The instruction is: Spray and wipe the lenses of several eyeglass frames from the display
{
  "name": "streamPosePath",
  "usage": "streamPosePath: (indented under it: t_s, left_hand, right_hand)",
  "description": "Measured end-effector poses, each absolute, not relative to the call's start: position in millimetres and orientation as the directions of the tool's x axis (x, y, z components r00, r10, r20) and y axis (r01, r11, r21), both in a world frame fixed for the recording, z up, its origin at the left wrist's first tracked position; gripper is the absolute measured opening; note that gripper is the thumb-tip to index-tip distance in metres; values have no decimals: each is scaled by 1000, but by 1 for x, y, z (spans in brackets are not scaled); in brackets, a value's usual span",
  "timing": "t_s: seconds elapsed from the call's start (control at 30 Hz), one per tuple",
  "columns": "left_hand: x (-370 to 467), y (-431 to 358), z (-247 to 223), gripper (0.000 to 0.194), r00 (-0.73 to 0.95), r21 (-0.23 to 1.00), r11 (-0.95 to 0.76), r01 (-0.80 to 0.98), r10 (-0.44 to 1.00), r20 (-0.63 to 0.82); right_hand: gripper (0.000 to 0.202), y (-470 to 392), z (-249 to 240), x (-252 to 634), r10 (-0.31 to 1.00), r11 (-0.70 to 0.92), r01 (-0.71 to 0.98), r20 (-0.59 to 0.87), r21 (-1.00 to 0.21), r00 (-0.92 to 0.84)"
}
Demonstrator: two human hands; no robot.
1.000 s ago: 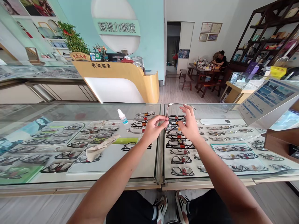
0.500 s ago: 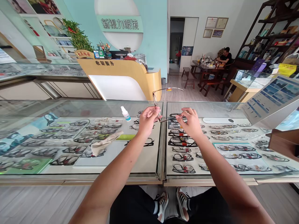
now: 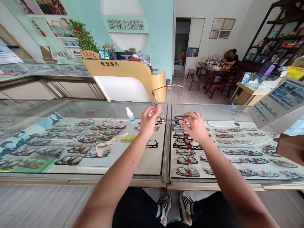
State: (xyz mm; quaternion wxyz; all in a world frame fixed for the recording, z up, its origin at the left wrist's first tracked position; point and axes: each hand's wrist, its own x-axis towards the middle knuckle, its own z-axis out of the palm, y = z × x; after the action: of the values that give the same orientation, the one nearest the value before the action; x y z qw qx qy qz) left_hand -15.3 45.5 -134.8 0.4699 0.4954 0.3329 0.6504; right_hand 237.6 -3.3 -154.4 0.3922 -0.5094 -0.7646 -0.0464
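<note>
A pair of eyeglasses is held upright on its side above the glass counter, one temple arm reaching right at the top and the other running level lower down. My left hand pinches the frame near the lenses. The fingers of my right hand close on the end of the lower temple arm. To the left of my left hand a small white spray bottle stands on the glass. A beige cloth lies crumpled on the counter further left.
Beneath the glass top of the counter lie rows of eyeglasses. A leaning display board and a brown box stand at the right. Beyond are a yellow reception desk and a person seated at a table.
The eyeglasses have shifted slightly left and the upper temple has turned a little. My hands remain on them. The whole view has moved slightly.
</note>
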Motion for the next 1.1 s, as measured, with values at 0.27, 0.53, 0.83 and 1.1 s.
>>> streamPosePath:
  t_s: [0.27, 0.53, 0.83, 1.1]
  left_hand:
    - [-5, 34, -140, 52, 151, 920, -365, -142, 911, 385]
    - [6, 30, -153, 43, 272, 885, -459, -78, 844, 462]
    - [9, 27, -156, 40, 313, 846, -531, -49, 796, 518]
    - [9, 21, -156, 41, 304, 837, -546, -39, 791, 530]
  right_hand:
    - [23, -11, -144, 235, 687, 514, 775, 717, -368, -115]
    - [42, -13, -144, 227, 762, 545, 737, 604, -400, -235]
    - [67, -13, -147, 219, 845, 522, 405, 520, -750, -125]
    - [53, -12, -150, 210, 848, 529, 174, 508, -831, -154]
